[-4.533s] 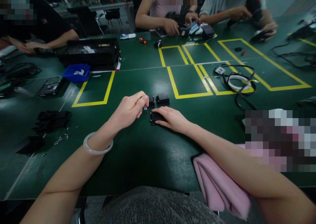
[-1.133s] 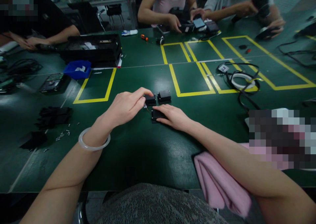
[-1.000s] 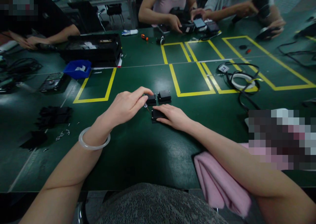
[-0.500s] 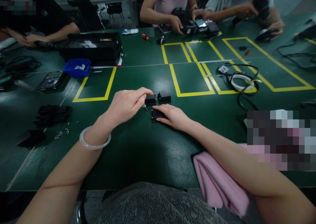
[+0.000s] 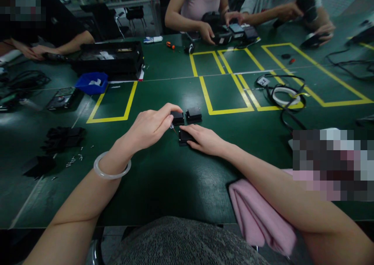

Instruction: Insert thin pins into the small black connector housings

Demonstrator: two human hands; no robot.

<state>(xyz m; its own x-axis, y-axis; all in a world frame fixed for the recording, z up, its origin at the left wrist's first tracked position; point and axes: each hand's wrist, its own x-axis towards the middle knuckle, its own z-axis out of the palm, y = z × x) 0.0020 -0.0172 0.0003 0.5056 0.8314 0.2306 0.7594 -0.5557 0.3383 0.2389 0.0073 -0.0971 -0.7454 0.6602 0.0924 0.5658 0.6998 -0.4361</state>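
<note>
My left hand [image 5: 150, 127], with a pale bangle [image 5: 112, 175] on its wrist, is closed around a small screwdriver [image 5: 172, 127]. Only a clear bit of the tool and its thin shaft show, slanting down toward the near small black box [image 5: 183, 137]. My right hand [image 5: 206, 138] grips that box from the right, its fingers over the top and side, against the green table. Just beyond lie two more black boxes: one [image 5: 177, 118] is partly behind my left fingers, the other [image 5: 194, 114] sits to its right.
Loose screws [image 5: 71, 162] and black parts [image 5: 62, 137] lie on the left, below a blue bin [image 5: 92, 82] and a long black crate [image 5: 112, 60]. Coiled cable [image 5: 284, 93] rests at right, near a pink cloth [image 5: 260, 214] at the table edge. Co-workers handle devices across the table.
Both hands stay nearly in place. The screwdriver tip still points at the near box's left end; the right fingers have shifted slightly on the box.
</note>
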